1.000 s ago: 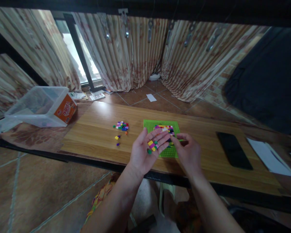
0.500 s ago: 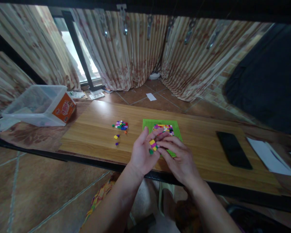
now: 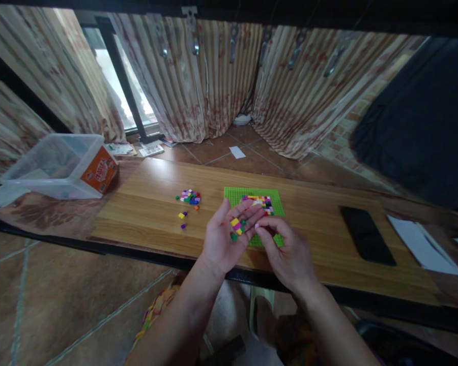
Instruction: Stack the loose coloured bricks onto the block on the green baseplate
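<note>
left hand [image 3: 222, 239] is spread palm up, with loose bricks [image 3: 235, 226] on it; right hand [image 3: 290, 250] seems to pinch a pink brick [image 3: 257, 226]. the green board [image 3: 232, 192] lies partly hidden, just past both.

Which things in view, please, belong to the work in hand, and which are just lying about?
In use:
bricks on the open left hand
apparently a pink brick in the right hand
green board and its attached bricks
loose brick pile, probably

Seemingly lying about:
black phone-like slab
white papers beside it
</note>
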A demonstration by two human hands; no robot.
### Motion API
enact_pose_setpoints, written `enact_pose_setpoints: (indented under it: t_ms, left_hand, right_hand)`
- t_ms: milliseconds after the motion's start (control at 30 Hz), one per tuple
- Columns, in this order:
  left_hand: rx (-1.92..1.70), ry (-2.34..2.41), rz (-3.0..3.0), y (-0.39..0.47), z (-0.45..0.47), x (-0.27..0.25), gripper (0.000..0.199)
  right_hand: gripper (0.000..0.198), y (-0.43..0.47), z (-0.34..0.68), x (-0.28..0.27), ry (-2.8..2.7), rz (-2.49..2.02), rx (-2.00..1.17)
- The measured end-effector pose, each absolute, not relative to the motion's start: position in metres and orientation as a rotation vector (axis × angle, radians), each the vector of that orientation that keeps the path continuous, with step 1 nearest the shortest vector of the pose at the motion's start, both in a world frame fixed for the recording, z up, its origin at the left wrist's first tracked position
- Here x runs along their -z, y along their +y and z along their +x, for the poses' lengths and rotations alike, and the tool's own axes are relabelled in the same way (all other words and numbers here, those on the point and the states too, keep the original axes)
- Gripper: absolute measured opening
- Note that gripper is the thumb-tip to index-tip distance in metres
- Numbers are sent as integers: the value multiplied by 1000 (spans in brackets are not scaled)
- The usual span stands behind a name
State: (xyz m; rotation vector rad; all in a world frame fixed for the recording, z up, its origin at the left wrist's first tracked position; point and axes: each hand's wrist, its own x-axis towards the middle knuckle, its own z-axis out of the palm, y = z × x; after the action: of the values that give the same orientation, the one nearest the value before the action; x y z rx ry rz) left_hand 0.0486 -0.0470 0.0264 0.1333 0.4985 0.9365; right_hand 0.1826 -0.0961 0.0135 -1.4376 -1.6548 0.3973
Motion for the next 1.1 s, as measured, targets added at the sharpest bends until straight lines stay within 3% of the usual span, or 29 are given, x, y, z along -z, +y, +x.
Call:
enact_pose_setpoints:
  t_ms: [267,1100]
  left_hand:
    - [-1105,615,94,-42,43,-28,36]
    - [-1112,629,120,-43,42,-29,31]
  right_hand:
    - [23,-86,217,-1,-1165,-1564,-406]
    - [25,-72,219,17,-1299,-1802,-396]
